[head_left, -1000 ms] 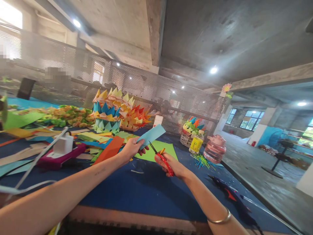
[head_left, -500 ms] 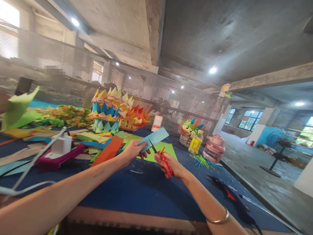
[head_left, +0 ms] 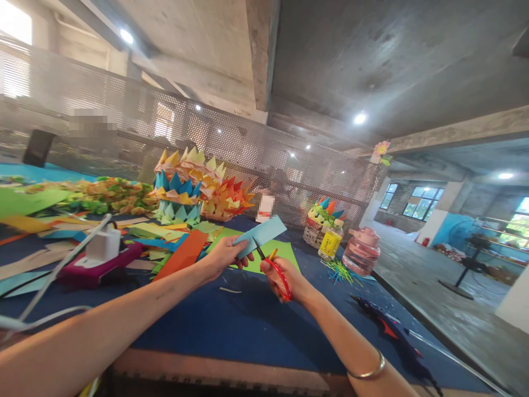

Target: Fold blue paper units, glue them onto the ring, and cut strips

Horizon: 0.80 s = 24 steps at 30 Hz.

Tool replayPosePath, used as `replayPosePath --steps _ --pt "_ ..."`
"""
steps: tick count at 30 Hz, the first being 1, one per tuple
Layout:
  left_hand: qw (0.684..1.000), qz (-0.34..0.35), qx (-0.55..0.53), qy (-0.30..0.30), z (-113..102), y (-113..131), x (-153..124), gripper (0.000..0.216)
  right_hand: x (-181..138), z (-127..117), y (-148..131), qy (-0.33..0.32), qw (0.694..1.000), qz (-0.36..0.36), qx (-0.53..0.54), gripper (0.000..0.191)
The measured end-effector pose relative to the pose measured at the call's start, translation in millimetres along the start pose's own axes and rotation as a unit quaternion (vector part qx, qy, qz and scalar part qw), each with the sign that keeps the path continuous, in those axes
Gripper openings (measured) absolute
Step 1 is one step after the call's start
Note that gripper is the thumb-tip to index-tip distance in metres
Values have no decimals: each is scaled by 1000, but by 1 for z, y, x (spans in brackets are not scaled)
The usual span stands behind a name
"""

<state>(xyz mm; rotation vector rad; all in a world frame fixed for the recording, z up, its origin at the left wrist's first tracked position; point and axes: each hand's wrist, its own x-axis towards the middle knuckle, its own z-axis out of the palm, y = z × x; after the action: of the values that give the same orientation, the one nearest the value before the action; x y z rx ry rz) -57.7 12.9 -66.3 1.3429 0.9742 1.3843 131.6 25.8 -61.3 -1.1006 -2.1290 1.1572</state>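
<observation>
My left hand [head_left: 226, 257] pinches a strip of light blue paper [head_left: 268, 231] by its near end, above the table. In my right hand [head_left: 285, 278] are red-handled scissors [head_left: 283, 281], fingers wrapped round the grips. Their dark blades reach up to the lower edge of the blue strip, beside my left fingertips. A slim orange-yellow piece [head_left: 273, 254] shows by my right hand; I cannot tell what it is. Beneath both hands lies a green paper sheet [head_left: 289, 251], partly hidden, and an orange paper strip [head_left: 185, 252] rests left of my left hand.
Folded-paper crowns [head_left: 182, 187] and paper scraps [head_left: 144, 229] spread over the left side, near a magenta power strip [head_left: 103, 264] with a white cable. At right stand a yellow-labelled bottle [head_left: 330, 242] and a pink jug [head_left: 362, 253]; a glue gun [head_left: 388, 328] lies by the table edge.
The hand with green paper at the far left has gone out of view, and the green paper lies lower. My hands, the blue strip and the scissors stay almost in place.
</observation>
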Motion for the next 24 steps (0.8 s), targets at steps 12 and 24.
replayPosePath --steps 12,24 --pt "999 -36 -30 -22 -5 -4 3 27 9 -1 16 7 1000 26 13 35" --pt "992 -115 -40 -16 1 -4 -2 28 -2 1 -1 -32 996 47 66 59"
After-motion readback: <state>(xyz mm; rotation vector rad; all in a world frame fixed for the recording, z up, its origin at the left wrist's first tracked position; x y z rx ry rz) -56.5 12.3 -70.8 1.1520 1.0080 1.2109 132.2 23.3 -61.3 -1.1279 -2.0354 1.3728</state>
